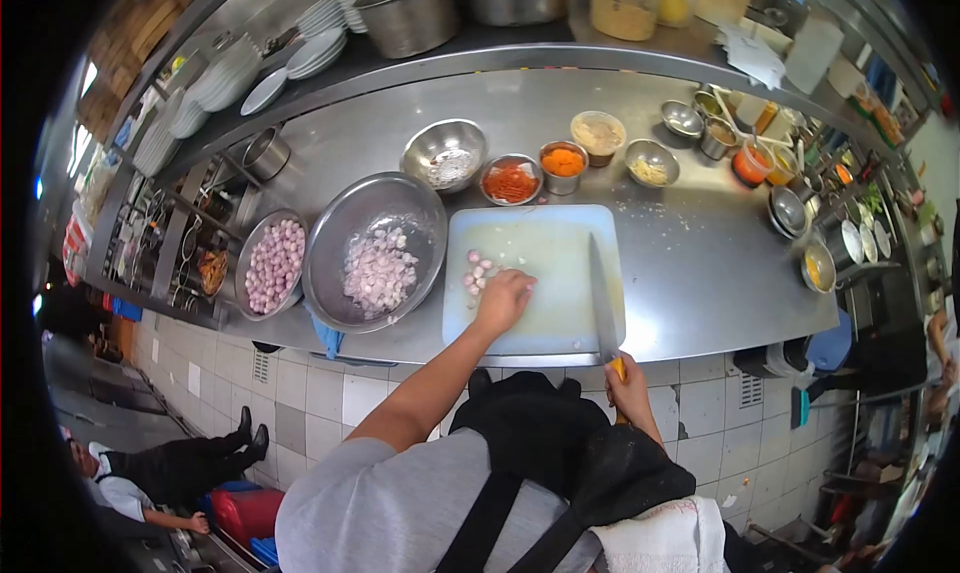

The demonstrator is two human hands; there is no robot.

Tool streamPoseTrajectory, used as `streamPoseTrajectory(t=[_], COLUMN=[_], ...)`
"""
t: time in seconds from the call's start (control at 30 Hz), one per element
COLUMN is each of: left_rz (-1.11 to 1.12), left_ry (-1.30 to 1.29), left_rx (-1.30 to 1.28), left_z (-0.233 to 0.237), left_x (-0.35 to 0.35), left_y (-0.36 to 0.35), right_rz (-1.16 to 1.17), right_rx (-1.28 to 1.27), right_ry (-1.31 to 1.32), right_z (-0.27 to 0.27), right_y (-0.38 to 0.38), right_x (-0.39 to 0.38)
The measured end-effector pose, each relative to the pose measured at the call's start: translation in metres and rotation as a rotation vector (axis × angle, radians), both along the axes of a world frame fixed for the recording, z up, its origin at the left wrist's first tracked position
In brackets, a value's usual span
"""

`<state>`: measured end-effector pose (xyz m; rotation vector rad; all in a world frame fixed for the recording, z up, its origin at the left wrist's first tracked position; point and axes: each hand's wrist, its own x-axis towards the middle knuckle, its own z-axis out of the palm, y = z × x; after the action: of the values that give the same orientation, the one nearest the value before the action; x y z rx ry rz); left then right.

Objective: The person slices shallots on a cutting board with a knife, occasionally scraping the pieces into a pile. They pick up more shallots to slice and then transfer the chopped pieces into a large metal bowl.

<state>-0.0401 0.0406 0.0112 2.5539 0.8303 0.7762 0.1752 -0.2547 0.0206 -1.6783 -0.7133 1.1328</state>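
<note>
My right hand (630, 388) is closed round the yellow handle of a long kitchen knife (601, 293). The blade lies along the right side of a pale cutting board (560, 235), pointing away from me. Over the middle of the board, my left hand (507, 301) has its fingers curled together. Something small and pinkish shows at its fingertips, too small to name. Several peeled shallots (476, 271) lie just left of that hand. Beside the board, a large steel bowl (425, 208) holds chopped shallots (380, 273). Farther left, whole shallots (274, 265) fill a smaller bowl (243, 298).
Behind the board stand a steel bowl (415, 153), a bowl of red paste (510, 180) and a cup of orange powder (562, 161). A small bowl (651, 163) of pale bits sits right of them. A shelf (480, 58) crosses above. Another person (170, 478) is at lower left.
</note>
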Motion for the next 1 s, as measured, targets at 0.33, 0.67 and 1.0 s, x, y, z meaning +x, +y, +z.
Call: streamPoseTrajectory(t=[0.33, 0.67, 1.0], left_rz=[0.013, 0.093, 0.282], left_ry=[-1.462, -1.610, -1.545], left_rx=[-1.262, -0.926, -0.594], left_z=[0.130, 0.176, 0.174], left_x=[-0.071, -0.194, -0.292], left_y=[0.070, 0.129, 0.127], right_rz=[-0.129, 0.576, 0.608], right_rx=[0.058, 0.016, -0.199], right_ry=[-0.113, 0.047, 0.458], right_z=[0.003, 0.129, 0.119], right_y=[-0.017, 0.096, 0.146], right_x=[-0.069, -0.165, -0.172])
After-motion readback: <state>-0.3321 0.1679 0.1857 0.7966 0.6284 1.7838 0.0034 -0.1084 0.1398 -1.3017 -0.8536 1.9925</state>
